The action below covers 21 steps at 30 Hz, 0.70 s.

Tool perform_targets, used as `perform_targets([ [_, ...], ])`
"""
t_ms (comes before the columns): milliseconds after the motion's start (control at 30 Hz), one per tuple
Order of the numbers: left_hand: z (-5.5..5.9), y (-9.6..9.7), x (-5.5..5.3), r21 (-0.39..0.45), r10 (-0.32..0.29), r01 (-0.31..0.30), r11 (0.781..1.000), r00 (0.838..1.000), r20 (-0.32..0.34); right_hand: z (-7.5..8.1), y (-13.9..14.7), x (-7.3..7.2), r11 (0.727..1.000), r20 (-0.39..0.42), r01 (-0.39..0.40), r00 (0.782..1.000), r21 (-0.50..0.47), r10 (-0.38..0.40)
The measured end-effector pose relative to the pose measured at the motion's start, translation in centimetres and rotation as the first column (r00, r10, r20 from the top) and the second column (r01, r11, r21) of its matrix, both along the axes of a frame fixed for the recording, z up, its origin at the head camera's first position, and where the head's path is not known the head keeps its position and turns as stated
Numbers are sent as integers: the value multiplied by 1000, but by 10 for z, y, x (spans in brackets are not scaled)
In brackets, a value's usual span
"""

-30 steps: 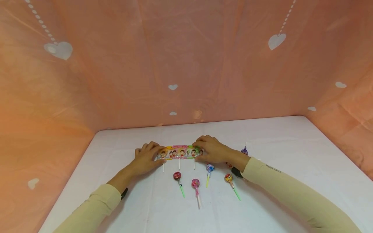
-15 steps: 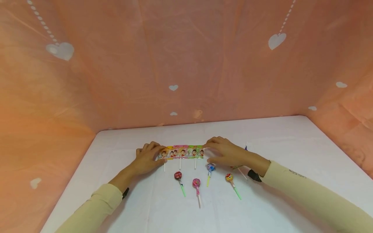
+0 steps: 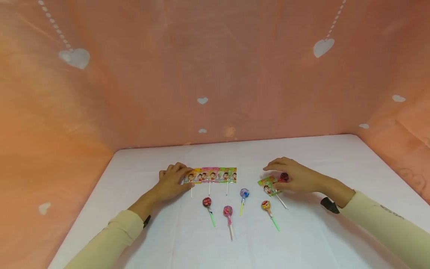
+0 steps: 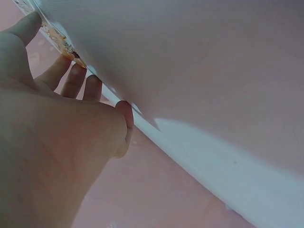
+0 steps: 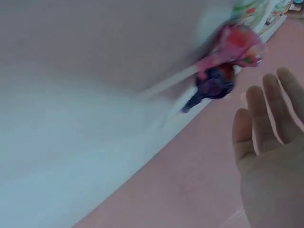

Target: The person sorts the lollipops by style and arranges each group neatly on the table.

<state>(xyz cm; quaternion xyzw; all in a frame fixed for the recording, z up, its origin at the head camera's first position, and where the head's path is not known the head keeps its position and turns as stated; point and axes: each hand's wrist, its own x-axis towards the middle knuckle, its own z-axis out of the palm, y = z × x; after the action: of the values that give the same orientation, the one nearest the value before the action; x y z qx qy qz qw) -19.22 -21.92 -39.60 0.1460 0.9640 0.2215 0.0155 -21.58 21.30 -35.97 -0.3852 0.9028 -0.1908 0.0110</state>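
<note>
Three flat-wrapped lollipops, yellow [image 3: 198,179], pink [image 3: 212,175] and green [image 3: 230,174], lie side by side in a row on the white table. At the row's left end my left hand [image 3: 170,182] pinches the yellow one between thumb and fingers, partly covering it; the left wrist view shows fingertips along its wrapper [image 4: 59,40]. My right hand [image 3: 299,176], fingers apart, hovers by another green flat lollipop [image 3: 267,186] and a dark red ball lollipop [image 3: 284,176]. In the right wrist view its spread fingers are near a pink ball lollipop [image 5: 237,45] and a dark purple one [image 5: 215,84].
In front of the row lie several ball lollipops: dark red [image 3: 206,202], pink [image 3: 228,211], blue [image 3: 244,193] and yellow-red [image 3: 266,205]. The white table [image 3: 141,246] meets a peach curtain [image 3: 215,74] at the back and sides.
My right hand has let go of the row's green end and moved right, over the other green flat lollipop. My left hand stays at the row's left end.
</note>
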Motion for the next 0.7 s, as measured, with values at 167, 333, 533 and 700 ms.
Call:
perform_targets([
  [167,1,0,-1,-9,6,-6,1000,1000,9,-12,10,0,999,-41,-36,999,-2,35],
  [333,1,1,1,-16,-2,2,1000,1000,7,-22,11,2,998,-123,-61,991,-2,60],
  [533,3,0,3,-28,-14,14,1000,1000,-16,-25,10,3,998,-90,-60,994,11,61],
  [700,2,2,2,-34,-17,16,999,1000,-18,-27,11,4,998,-57,-53,997,23,54],
])
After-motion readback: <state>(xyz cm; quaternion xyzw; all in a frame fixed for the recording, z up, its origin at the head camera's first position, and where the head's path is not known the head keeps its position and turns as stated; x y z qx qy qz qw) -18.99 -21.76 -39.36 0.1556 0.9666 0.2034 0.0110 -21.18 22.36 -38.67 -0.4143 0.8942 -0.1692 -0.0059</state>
